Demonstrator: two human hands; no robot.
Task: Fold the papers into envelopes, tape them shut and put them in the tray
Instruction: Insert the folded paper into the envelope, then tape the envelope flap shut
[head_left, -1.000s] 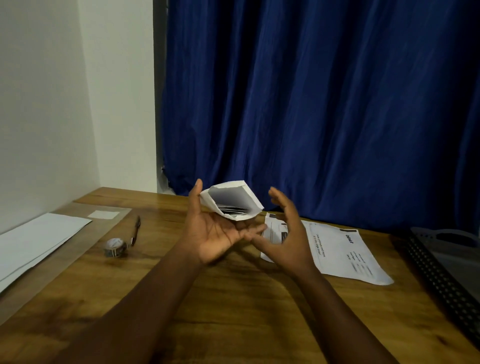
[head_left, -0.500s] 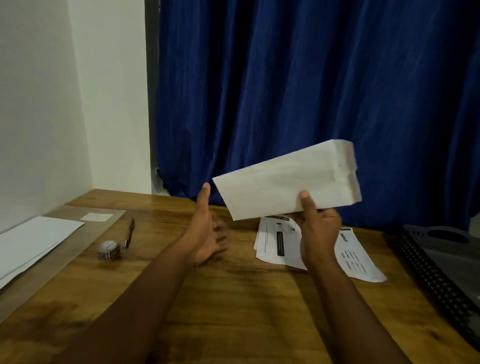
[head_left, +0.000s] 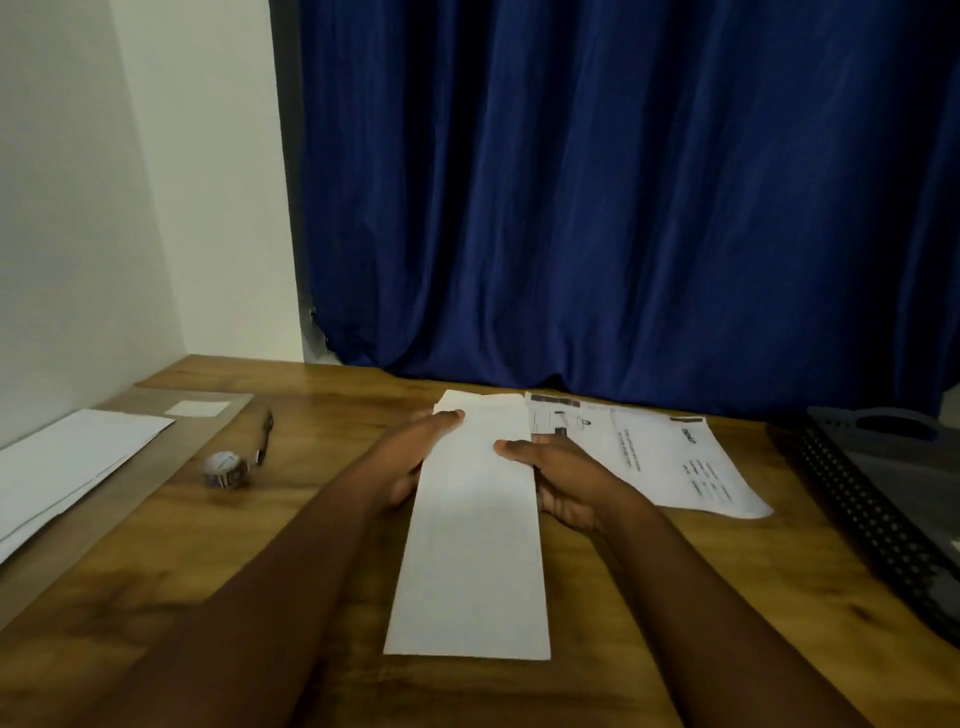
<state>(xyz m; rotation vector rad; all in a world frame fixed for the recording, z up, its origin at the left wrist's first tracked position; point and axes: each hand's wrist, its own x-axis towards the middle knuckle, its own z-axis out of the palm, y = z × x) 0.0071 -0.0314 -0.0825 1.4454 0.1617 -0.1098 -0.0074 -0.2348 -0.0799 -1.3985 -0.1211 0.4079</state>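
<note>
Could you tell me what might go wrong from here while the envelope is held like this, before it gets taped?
1. The envelope is gripped only near its far end by the left hand and right hand; the long near end could sag or crease.
2. The tape roll lies off to the left, so one hand must let go to fetch it.
3. The printed sheets beside the right hand could get dragged.
</note>
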